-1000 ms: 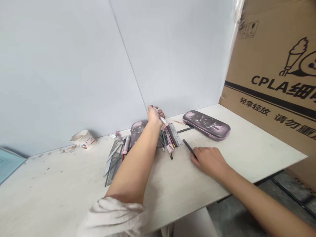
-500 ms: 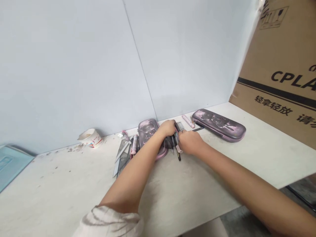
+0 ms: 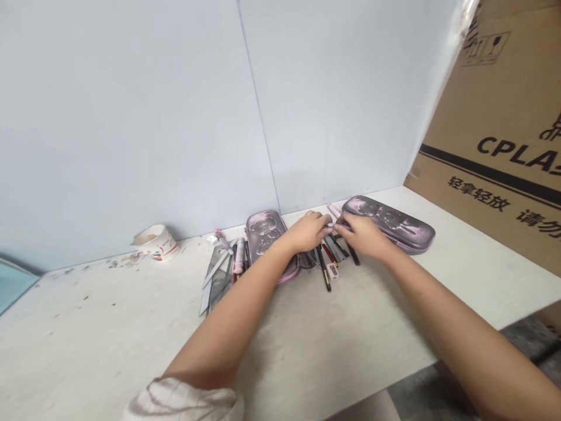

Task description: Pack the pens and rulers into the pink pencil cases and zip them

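My left hand (image 3: 308, 231) and my right hand (image 3: 363, 235) meet over loose stationery, fingers bent and pinched together. A small pale thing shows between their fingertips, too small to name. Below them several pens and pencils lie fanned out, with a black pencil (image 3: 325, 273) and a pink sharpener (image 3: 332, 271) at the near side. Left of them lies a grey-pink pencil case (image 3: 262, 232), partly covered by my left forearm. A second pencil case (image 3: 394, 224) lies closed beyond my right hand. Between it and my fingers, a pink tube (image 3: 333, 210) is partly hidden.
Clear rulers (image 3: 214, 273) and a pink-and-white tube (image 3: 239, 256) lie left of the left case. A paper cup (image 3: 156, 242) stands by the wall amid dark crumbs. A cardboard box (image 3: 495, 146) rises at the right. A light-blue panel (image 3: 15, 283) is at the far left.
The bundled pens and pencils now lie spread on the table, the pink sharpener among them. Both hands have shifted right, and their fingertips have come together.
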The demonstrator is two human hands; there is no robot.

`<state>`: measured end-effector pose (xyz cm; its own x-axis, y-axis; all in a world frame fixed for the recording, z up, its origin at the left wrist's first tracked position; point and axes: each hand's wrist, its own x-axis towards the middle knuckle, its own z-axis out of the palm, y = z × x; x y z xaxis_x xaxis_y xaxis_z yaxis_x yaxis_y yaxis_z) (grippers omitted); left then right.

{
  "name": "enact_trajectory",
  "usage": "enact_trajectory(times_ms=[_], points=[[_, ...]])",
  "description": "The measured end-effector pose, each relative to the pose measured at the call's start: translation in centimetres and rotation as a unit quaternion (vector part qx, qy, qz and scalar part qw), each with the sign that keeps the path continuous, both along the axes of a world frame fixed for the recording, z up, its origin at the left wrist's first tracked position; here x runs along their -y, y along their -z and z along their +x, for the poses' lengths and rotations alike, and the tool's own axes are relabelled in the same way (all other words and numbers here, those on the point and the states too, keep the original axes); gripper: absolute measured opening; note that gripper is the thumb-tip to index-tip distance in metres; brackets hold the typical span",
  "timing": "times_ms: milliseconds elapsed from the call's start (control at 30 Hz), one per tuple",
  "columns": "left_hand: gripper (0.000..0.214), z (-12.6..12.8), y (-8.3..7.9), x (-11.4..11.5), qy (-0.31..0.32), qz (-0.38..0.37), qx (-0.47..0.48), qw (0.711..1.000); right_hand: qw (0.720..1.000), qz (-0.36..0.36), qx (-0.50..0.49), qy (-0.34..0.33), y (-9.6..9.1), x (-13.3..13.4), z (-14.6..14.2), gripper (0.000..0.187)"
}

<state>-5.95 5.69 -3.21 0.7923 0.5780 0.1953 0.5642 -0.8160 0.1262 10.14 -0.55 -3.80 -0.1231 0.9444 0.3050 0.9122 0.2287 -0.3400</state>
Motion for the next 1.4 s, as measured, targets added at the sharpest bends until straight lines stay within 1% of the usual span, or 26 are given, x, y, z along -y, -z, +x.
enact_trajectory(times_ms=[67,100,167,233,300,367,467,533,600,633,700,767,800,833,867,967,1000,1033,1133,1167,1200,1267,1300,1333,1400], points=[[0.033,0.5,-0.4,0.4,-0.013,0.03,-0.009,0.999,0.995,0.032,-0.084,-0.039,0.1,-0.1,1.5,0.029],[0.033,0.6,-0.5,0.6,-0.026,0.04,-0.01,0.999,0.991,0.04,-0.12,-0.041,0.2,-0.2,2.1,0.03],[0.035,0.8,-0.7,0.7,-0.056,0.048,-0.011,0.997,0.984,0.04,-0.173,-0.023,0.6,-0.3,3.0,0.034],[0.037,0.7,-0.6,0.4,-0.079,0.035,-0.006,0.996,0.981,0.027,-0.193,-0.01,1.1,-0.4,3.5,0.039],[0.037,0.5,-0.3,-0.1,-0.075,-0.007,0.018,0.997,0.983,0.024,-0.183,-0.006,1.6,-0.4,3.7,0.043],[0.034,0.3,0.0,-0.7,-0.046,-0.072,0.061,0.994,0.987,0.044,-0.154,0.005,2.0,-0.3,3.6,0.042],[0.032,0.2,0.4,-1.3,-0.005,-0.169,0.109,0.98,0.989,0.097,-0.11,0.009,2.2,-0.2,3.3,0.031],[0.033,0.2,0.5,-1.5,0.006,-0.21,0.125,0.97,0.984,0.141,-0.109,-0.022,2.1,-0.1,3.2,0.022],[0.032,0.2,0.6,-1.5,0.007,-0.225,0.139,0.965,0.974,0.177,-0.125,-0.06,1.9,0.1,3.1,0.02],[0.031,0.2,0.6,-1.5,0.005,-0.222,0.144,0.964,0.971,0.184,-0.137,-0.07,1.9,0.2,3.0,0.02],[0.03,0.2,0.7,-1.4,-0.002,-0.209,0.149,0.967,0.972,0.158,-0.161,-0.058,1.8,0.4,3.0,0.022],[0.029,0.2,0.8,-1.4,-0.006,-0.197,0.141,0.97,0.98,0.107,-0.169,-0.009,1.8,0.5,3.0,0.026],[0.03,0.2,0.9,-1.4,-0.006,-0.194,0.135,0.972,0.982,0.089,-0.164,0.016,1.8,0.6,3.0,0.029],[0.03,0.2,0.9,-1.4,-0.005,-0.193,0.129,0.973,0.984,0.08,-0.158,0.027,1.8,0.5,3.0,0.031],[0.03,0.2,0.9,-1.4,-0.006,-0.192,0.125,0.973,0.984,0.082,-0.154,0.019,1.8,0.5,3.1,0.031],[0.032,0.2,0.9,-1.2,-0.02,-0.183,0.13,0.974,0.974,0.121,-0.18,-0.058,1.7,0.4,3.2,0.024],[0.032,0.2,0.8,-1.2,-0.026,-0.178,0.131,0.975,0.971,0.119,-0.195,-0.069,1.7,0.4,3.2,0.024],[0.032,0.2,0.7,-1.1,-0.029,-0.174,0.129,0.976,0.971,0.107,-0.205,-0.06,1.7,0.4,3.3,0.027],[0.032,0.2,0.6,-0.9,-0.025,-0.166,0.117,0.979,0.978,0.053,-0.203,0.019,1.7,0.5,3.3,0.03],[0.032,0.2,0.5,-0.9,-0.023,-0.165,0.115,0.979,0.978,0.051,-0.198,0.026,1.7,0.6,3.3,0.029],[0.032,0.2,0.5,-0.8,-0.021,-0.163,0.115,0.98,0.978,0.062,-0.196,0.015,1.7,0.6,3.3,0.028],[0.032,0.2,0.5,-0.8,-0.021,-0.161,0.116,0.98,0.973,0.093,-0.211,-0.031,1.6,0.6,3.3,0.024],[0.032,0.2,0.5,-0.8,-0.022,-0.16,0.117,0.98,0.968,0.098,-0.225,-0.043,1.6,0.6,3.4,0.025],[0.032,0.2,0.5,-0.7,-0.023,-0.161,0.119,0.98,0.966,0.09,-0.238,-0.041,1.6,0.6,3.4,0.027],[0.032,0.2,0.5,-0.7,-0.023,-0.165,0.12,0.979,0.969,0.056,-0.241,0.0,1.6,0.6,3.5,0.028]])
